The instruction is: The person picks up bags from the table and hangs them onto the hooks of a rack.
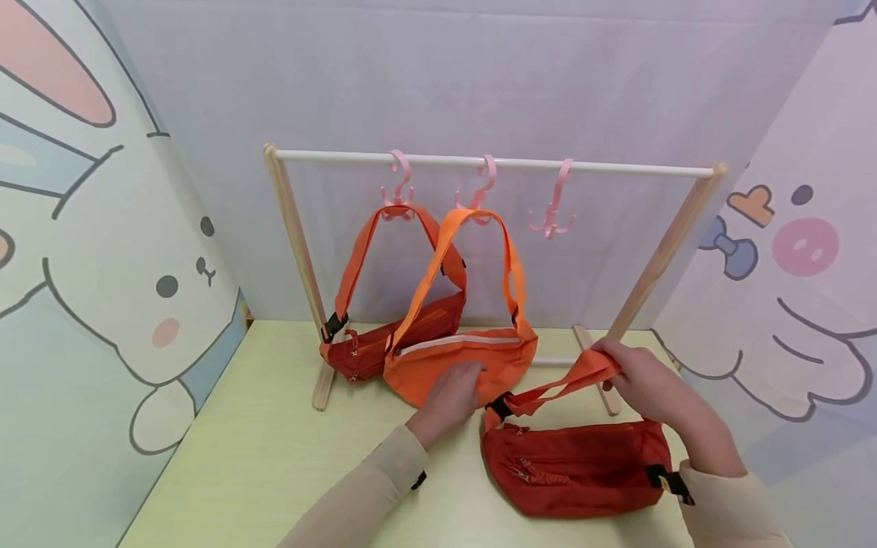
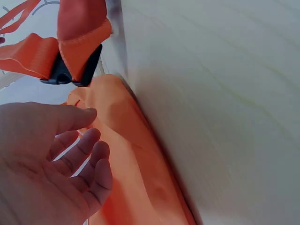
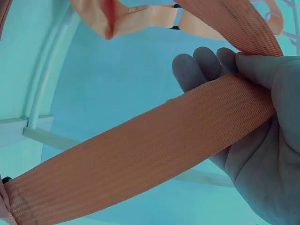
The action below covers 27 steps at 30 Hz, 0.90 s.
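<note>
My right hand (image 1: 640, 380) grips the orange-red strap (image 3: 154, 140) of a dark red waist bag (image 1: 582, 468) at the front right. The strap is raised above the bag and loops through the hand in the right wrist view. My left hand (image 1: 448, 399) is in front of the bright orange waist bag (image 1: 473, 365), fingers loosely bent and holding nothing in the left wrist view. A black buckle (image 2: 70, 70) on an orange strap is near its thumb. The orange bag hangs by its strap from the middle pink hook (image 1: 479, 199).
Another dark red bag (image 1: 390, 339) hangs from the left pink hook (image 1: 397, 190). The right pink hook (image 1: 553, 205) bears no bag. All hooks are on the white rail (image 1: 617, 166) of a wooden-legged rack standing on the pale yellow table (image 1: 274, 441). Cartoon-printed cloth encloses the sides.
</note>
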Each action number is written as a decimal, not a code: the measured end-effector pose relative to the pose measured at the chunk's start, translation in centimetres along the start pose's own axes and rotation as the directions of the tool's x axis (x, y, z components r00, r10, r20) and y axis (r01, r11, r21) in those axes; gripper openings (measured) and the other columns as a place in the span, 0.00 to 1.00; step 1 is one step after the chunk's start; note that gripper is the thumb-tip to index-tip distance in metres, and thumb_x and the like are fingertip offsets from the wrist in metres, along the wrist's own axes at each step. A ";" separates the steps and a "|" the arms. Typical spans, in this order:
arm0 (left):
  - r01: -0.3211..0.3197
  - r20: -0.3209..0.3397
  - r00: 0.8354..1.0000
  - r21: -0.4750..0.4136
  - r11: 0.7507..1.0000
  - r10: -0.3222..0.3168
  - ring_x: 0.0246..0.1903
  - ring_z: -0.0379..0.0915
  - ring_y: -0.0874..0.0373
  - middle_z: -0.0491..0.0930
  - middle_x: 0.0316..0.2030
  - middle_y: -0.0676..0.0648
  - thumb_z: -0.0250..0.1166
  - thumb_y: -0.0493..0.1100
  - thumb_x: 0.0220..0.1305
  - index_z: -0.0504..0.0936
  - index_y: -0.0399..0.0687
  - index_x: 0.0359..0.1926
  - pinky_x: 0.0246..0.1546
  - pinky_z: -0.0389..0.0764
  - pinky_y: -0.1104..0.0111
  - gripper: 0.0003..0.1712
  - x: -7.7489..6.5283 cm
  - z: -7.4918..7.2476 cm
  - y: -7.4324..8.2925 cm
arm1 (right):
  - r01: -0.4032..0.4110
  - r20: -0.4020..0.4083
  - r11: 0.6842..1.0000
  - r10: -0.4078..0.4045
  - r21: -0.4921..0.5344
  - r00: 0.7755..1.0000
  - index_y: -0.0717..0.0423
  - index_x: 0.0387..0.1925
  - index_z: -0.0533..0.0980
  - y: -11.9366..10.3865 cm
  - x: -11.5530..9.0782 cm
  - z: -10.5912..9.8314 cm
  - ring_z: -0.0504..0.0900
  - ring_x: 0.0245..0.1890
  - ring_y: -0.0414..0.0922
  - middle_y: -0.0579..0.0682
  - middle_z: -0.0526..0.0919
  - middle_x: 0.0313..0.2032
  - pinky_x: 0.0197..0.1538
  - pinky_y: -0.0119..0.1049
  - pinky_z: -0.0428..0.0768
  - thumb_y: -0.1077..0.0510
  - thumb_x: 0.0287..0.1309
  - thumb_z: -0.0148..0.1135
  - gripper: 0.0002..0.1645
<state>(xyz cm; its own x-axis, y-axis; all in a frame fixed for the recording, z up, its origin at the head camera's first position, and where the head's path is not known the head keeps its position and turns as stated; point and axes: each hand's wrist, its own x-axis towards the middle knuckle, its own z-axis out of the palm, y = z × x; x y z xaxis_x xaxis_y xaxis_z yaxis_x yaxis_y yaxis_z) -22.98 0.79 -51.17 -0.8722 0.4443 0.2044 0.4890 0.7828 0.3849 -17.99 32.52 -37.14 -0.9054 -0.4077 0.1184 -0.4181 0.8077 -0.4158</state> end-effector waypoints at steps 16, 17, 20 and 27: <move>-0.024 -0.093 0.996 -0.262 0.965 0.000 0.43 0.76 0.59 0.80 0.48 0.52 0.57 0.54 0.83 0.79 0.45 0.65 0.42 0.82 0.66 0.22 0.0 -1.9 1.9 | 0.111 -0.082 0.993 -0.113 -0.026 0.990 0.51 0.52 0.78 -2.8 1.5 -0.9 0.76 0.29 0.39 0.39 0.79 0.32 0.37 0.40 0.77 0.70 0.71 0.61 0.14; -0.025 -0.096 0.995 -0.285 0.958 -0.002 0.43 0.77 0.59 0.80 0.47 0.53 0.55 0.56 0.84 0.79 0.45 0.66 0.41 0.81 0.66 0.24 0.0 -2.1 2.1 | 0.110 -0.075 0.994 -0.112 -0.020 0.991 0.51 0.52 0.78 -2.9 1.6 -0.9 0.76 0.29 0.39 0.39 0.79 0.32 0.37 0.40 0.77 0.70 0.71 0.61 0.14; -0.037 -0.099 0.995 -0.360 0.932 0.001 0.47 0.78 0.57 0.79 0.50 0.54 0.47 0.65 0.84 0.77 0.48 0.69 0.44 0.81 0.65 0.32 -0.2 -2.7 2.8 | 0.104 -0.055 0.995 -0.104 0.000 0.993 0.50 0.51 0.78 -3.4 2.0 -0.9 0.76 0.30 0.41 0.40 0.79 0.33 0.37 0.40 0.77 0.70 0.71 0.59 0.15; -0.081 -0.077 0.996 -0.495 0.865 0.049 0.57 0.76 0.57 0.78 0.62 0.55 0.52 0.76 0.74 0.68 0.62 0.78 0.51 0.81 0.60 0.41 -0.8 -4.0 4.7 | 0.121 -0.051 0.993 -0.120 0.015 0.991 0.48 0.52 0.77 -4.5 2.8 -0.4 0.77 0.29 0.41 0.41 0.81 0.34 0.37 0.40 0.78 0.70 0.72 0.59 0.16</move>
<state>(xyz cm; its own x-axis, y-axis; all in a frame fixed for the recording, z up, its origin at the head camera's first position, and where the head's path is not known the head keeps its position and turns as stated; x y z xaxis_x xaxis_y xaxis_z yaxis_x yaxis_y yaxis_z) -20.06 2.39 -45.90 -0.8453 0.4473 0.2923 0.4886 0.4258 0.7616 -18.69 27.91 -34.57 -0.8510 -0.4799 0.2134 -0.5238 0.7459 -0.4114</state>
